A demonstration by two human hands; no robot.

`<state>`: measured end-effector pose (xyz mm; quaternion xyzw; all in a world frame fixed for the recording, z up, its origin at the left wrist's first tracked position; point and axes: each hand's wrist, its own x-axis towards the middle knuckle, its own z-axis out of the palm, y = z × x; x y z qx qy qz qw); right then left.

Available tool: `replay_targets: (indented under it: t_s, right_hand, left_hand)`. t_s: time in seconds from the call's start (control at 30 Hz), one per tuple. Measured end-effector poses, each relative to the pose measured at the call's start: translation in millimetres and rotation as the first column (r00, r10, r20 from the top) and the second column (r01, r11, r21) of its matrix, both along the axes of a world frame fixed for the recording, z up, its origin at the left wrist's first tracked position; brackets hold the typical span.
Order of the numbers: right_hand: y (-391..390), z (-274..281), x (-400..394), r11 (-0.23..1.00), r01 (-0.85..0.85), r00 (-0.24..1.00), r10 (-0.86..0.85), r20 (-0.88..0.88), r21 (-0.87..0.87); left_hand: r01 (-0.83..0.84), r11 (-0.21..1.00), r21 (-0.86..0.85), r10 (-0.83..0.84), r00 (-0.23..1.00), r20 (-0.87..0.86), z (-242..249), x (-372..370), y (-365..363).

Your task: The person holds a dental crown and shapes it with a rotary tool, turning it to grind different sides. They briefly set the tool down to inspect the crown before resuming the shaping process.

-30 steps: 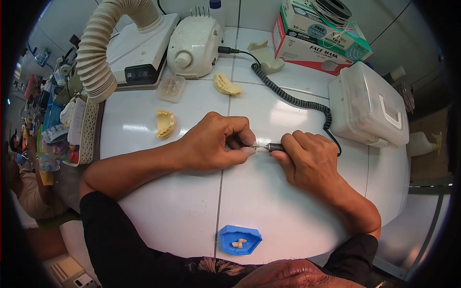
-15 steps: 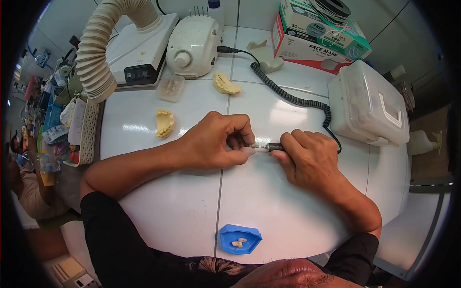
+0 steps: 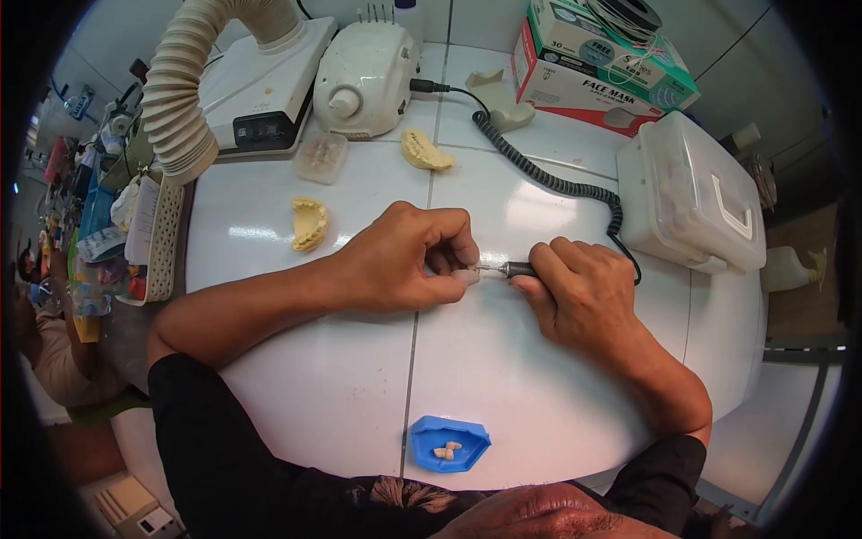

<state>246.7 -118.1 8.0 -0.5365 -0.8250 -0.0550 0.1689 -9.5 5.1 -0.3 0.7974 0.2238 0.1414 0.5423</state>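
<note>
Head view: we see the small tooth piece (image 3: 468,272) pinched at the left hand (image 3: 404,260) fingertips, fingers curled tight around it, just left of the handpiece (image 3: 516,268) tip. Right hand (image 3: 584,292) is closed around the handpiece, bur touching the piece. Both rest on the white table (image 3: 341,377), blue tray (image 3: 449,442) near us

Landmark: blue tray (image 3: 449,442)
Free room: bare table (image 3: 332,386) between tray and my forearms.
Obstacles beyond: coiled cord (image 3: 557,186), plaster casts (image 3: 310,225), white case (image 3: 691,198).
</note>
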Motion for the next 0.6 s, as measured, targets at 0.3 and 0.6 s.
replay_targets:
  t_s: [0.3,0.6]
  right_hand:
    - [-0.7,-0.8,-0.1,1.0,0.002,1.0,-0.002,0.003,0.004]
    - [0.1,0.1,2.8,1.0,-0.015,1.0,0.015,0.01,-0.007]
  left_hand:
    - [0.015,1.0,0.008,-0.015,1.0,-0.006,1.5,1.7,1.0]
    - [0.011,1.0,-0.005,-0.011,1.0,0.022,-4.5,-1.0,1.3]
